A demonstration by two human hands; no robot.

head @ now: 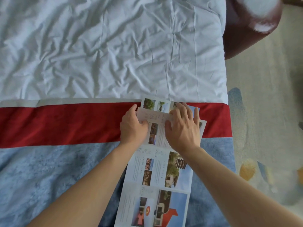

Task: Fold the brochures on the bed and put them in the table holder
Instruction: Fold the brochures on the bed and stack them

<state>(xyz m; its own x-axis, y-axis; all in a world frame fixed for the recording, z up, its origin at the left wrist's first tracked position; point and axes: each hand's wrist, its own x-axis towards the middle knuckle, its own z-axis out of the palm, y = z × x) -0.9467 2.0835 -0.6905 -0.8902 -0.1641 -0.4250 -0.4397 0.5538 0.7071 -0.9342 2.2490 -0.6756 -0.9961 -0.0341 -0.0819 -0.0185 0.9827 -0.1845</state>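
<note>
Brochures first: a long glossy paper brochure, printed with photo panels and text columns, runs lengthwise straight away from us, its near end low by our forearms and its far end under our hands. That long axis matters, because the fold has to cross it.

Moving out, our left hand sits on the sheet's left edge, thumb tucked over a small turned-back flap of pale text-printed paper, fingers curled round that edge, so we call it a pinch on the flap. Our right hand lies flat just right of it, fingers spread and straight, pressing the paper down rather than grasping anything. Both hands are on the sheet; neither is nearer than the other.

Past the fingertips a second sheet's edge peeks out with small photos, lying beneath, slightly askew. All of it rests on the red fabric band of the bed cover, with blue plush fabric on our side of the grip and crumpled white bedsheet beyond.

We judge the fold barely begun: the flap comes towards us next, along the length. No table holder in sight.
</note>
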